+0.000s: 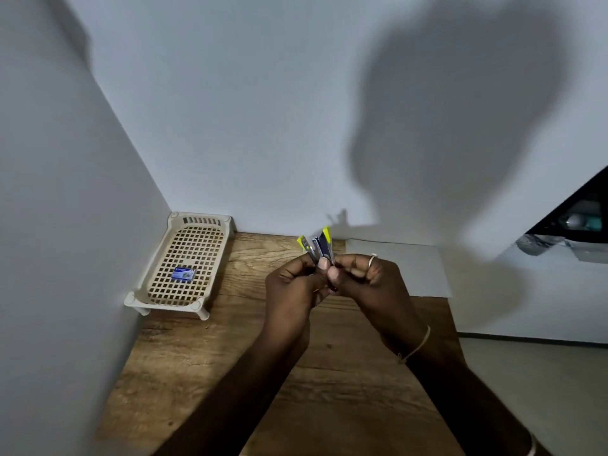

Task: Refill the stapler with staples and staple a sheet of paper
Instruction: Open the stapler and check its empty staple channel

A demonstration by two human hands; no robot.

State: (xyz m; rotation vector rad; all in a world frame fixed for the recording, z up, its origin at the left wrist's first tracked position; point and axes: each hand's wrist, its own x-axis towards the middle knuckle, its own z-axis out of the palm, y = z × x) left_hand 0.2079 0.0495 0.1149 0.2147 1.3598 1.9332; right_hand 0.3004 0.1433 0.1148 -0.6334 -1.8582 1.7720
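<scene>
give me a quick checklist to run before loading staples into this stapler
1. Stapler opened up: ok, its yellow-tipped parts are spread apart.
2. Steady hold: ok, left hand and right hand both grip its lower end above the table.
3. Staple box located: ok, it lies in the basket on the left.
4. Staples in hand: not ok, none visible in the fingers.
5. Magazine channel free: cannot tell, too small to see.
6. Sheet of paper ready: ok, it lies flat on the table beyond the hands.
</scene>
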